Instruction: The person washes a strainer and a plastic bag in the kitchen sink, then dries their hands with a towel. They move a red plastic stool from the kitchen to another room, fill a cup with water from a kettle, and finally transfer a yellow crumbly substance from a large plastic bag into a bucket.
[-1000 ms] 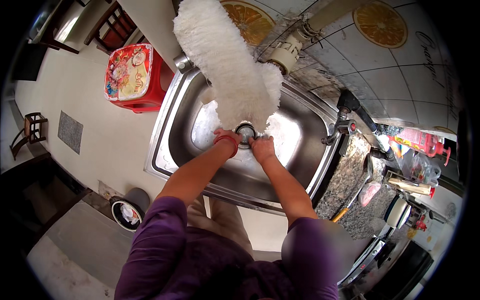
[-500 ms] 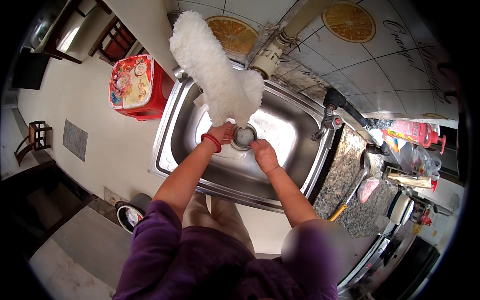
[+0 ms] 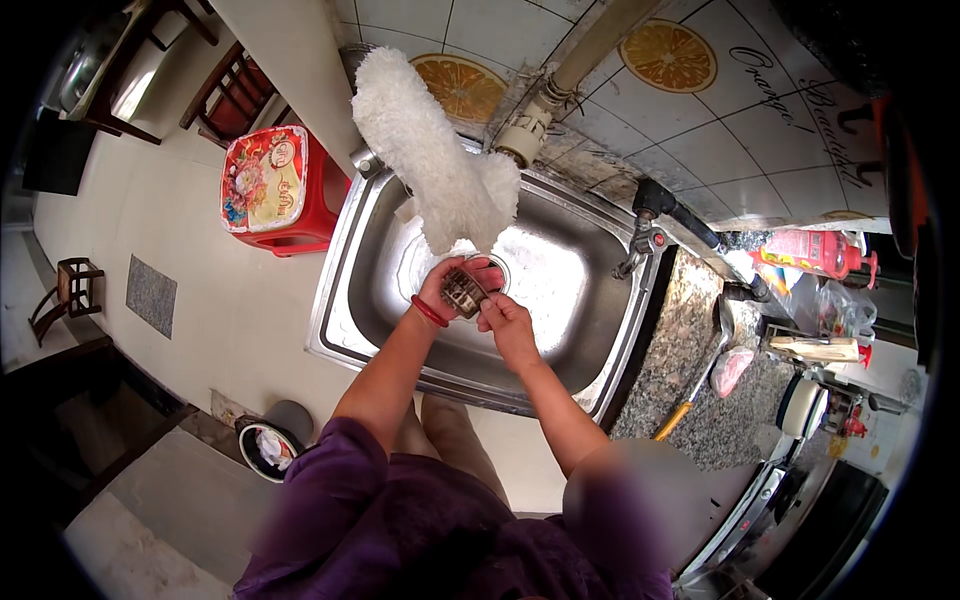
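A dark, dirty metal sink strainer (image 3: pixel 463 292) is above the sink, tilted so that its grimy side shows. My left hand (image 3: pixel 440 285), a red bracelet at its wrist, cups the strainer in its palm with fingers stretched past it. Thumb and fingers of my right hand (image 3: pixel 510 325) pinch the strainer's near right edge. Behind the hands, the drain hole (image 3: pixel 500 268) is partly hidden by my left fingers. A fluffy white cloth (image 3: pixel 425 140) hangs over the back of the steel sink (image 3: pixel 590 330), its lower end close to my left fingers.
A tap (image 3: pixel 640 245) stands at the sink's right corner, with a drainpipe (image 3: pixel 545 115) behind. On the right granite counter (image 3: pixel 655 350) lie a yellow-handled tool (image 3: pixel 680 415) and a pink-white packet (image 3: pixel 732 370). A red stool (image 3: pixel 285 225) and a bin (image 3: pixel 275 440) stand left.
The strainer has come up out of the drain and lies in my left palm. My right hand has moved left and toward me, still at its edge.
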`<state>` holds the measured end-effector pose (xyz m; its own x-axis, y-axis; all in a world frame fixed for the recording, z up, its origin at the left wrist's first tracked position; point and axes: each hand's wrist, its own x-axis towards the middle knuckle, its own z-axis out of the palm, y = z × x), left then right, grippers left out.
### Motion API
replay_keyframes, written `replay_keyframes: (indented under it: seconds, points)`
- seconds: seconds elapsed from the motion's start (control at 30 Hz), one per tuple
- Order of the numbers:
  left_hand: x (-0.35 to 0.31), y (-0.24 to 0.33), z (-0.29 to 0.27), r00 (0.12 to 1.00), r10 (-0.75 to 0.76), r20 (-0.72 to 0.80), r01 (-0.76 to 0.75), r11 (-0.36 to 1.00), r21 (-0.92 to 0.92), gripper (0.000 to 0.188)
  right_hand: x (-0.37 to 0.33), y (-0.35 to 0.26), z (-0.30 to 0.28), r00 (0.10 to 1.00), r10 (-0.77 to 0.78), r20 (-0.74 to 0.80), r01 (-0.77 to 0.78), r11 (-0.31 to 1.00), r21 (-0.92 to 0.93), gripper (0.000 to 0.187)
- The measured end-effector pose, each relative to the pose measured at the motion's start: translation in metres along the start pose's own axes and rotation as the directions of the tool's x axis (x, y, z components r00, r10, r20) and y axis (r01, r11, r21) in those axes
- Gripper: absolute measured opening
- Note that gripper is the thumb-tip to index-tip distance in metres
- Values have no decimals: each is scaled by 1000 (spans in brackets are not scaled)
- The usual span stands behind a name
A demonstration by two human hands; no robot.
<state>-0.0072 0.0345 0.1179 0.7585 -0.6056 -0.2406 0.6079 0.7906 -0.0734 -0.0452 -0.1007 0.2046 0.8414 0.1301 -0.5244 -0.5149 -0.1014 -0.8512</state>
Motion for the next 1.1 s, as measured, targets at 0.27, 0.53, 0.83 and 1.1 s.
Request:
replay_keyframes:
  seconds: [0.27, 0.53, 0.83, 1.1]
  points:
    - [-3, -12, 25, 984, 174, -44, -179, 971, -161, 39, 1, -2, 5, 916, 310, 256, -384, 484, 786, 16]
    - [6, -13, 19, 966, 217, -140, -247, 935, -254, 36, 7, 0, 4, 910, 220, 352, -405, 284, 869, 14]
    - [2, -11, 19, 959, 226, -172, -259, 945, -202, 35, 9, -14, 11, 931, 276, 240, -360, 576, 734, 10]
    - [-2, -5, 25, 984, 179, 25, -171, 965, -197, 33, 7, -20, 15, 909, 258, 326, -414, 625, 661, 15]
